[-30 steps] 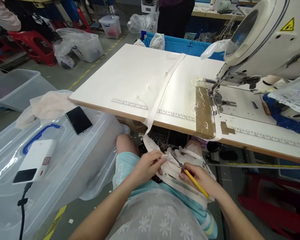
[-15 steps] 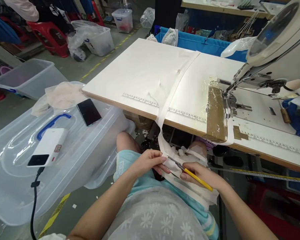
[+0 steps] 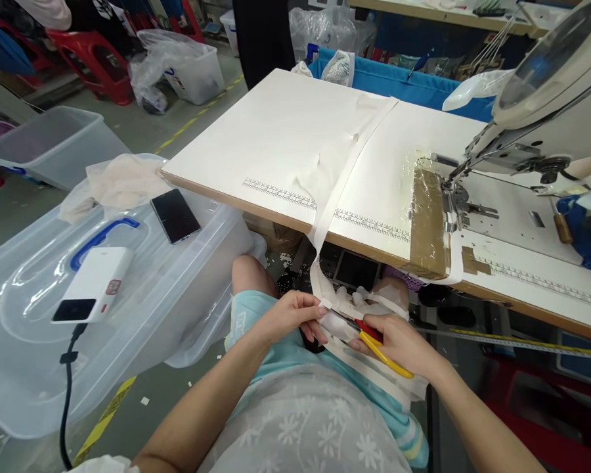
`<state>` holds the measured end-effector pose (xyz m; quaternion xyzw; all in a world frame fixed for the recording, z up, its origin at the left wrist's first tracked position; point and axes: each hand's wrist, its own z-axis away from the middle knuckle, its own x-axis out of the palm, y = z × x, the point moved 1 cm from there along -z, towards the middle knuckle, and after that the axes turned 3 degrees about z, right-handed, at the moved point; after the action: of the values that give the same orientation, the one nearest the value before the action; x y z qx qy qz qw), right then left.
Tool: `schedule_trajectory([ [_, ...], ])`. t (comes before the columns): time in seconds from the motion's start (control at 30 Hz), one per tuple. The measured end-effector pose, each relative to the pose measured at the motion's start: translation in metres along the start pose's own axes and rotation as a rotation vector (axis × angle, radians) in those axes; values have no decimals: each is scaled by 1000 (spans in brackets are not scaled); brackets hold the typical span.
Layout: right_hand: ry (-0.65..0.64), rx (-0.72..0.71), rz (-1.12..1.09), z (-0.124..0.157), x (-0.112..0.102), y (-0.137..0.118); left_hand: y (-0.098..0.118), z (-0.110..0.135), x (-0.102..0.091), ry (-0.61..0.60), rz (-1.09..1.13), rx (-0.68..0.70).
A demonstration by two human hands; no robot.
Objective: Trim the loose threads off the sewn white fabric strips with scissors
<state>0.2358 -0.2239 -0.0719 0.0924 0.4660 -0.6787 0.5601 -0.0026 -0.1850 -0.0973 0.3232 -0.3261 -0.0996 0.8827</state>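
Over my lap, my right hand grips a pair of scissors with yellow and red handles. Their blades point left toward the fingers of my left hand. That hand pinches the edge of a white fabric strip right by the blade tips. The strip hangs from the white table, where a thin piece of the same pale fabric lies spread. More white fabric is bunched across my thighs, partly hidden under the right hand.
A sewing machine stands on the table's right side. To the left, a clear lidded bin carries a phone, a white power bank and beige fabric. A blue fabric bin sits behind the table.
The scissors have turned in my right hand and their red handle now shows; the blades look closer together. A dark-clothed figure has moved left behind the table. The left hand keeps its pinch.
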Motion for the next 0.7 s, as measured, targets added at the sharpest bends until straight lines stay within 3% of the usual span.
schedule_trajectory([
  [0.4,43,10,176,-5,0,-11,1,1,1,-14,3,-14],
  [0.6,72,36,9,-7,1,-8,1,0,3,6,-31,-17],
  [0.7,132,9,-227,-8,6,-9,-4,-1,13,-16,-76,2],
])
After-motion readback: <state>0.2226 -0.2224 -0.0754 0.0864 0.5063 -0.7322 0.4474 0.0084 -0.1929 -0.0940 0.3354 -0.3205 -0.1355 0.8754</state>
